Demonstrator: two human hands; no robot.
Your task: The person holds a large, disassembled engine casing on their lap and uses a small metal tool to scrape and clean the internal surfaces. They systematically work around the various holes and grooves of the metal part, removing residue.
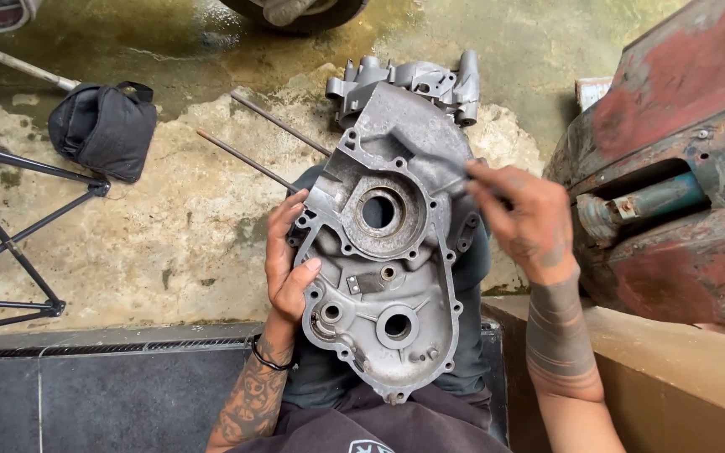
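A grey cast-metal engine case half (383, 252) stands upright on my lap, inner face toward me, with two round bearing holes and several bolt holes. My left hand (285, 264) grips its left edge, thumb on the inner face. My right hand (522, 222) pinches a thin dark tool against the case's upper right rim; the tool's tip is mostly hidden by my fingers. Two long dark studs (249, 159) stick out from behind the case toward the upper left.
A black bag (102, 126) lies on the wet, stained concrete floor at upper left. A black metal stand (18, 243) is at left. A rusty red scooter body (673, 176) fills the right. A tan step (681, 377) is at lower right, dark tiles at lower left.
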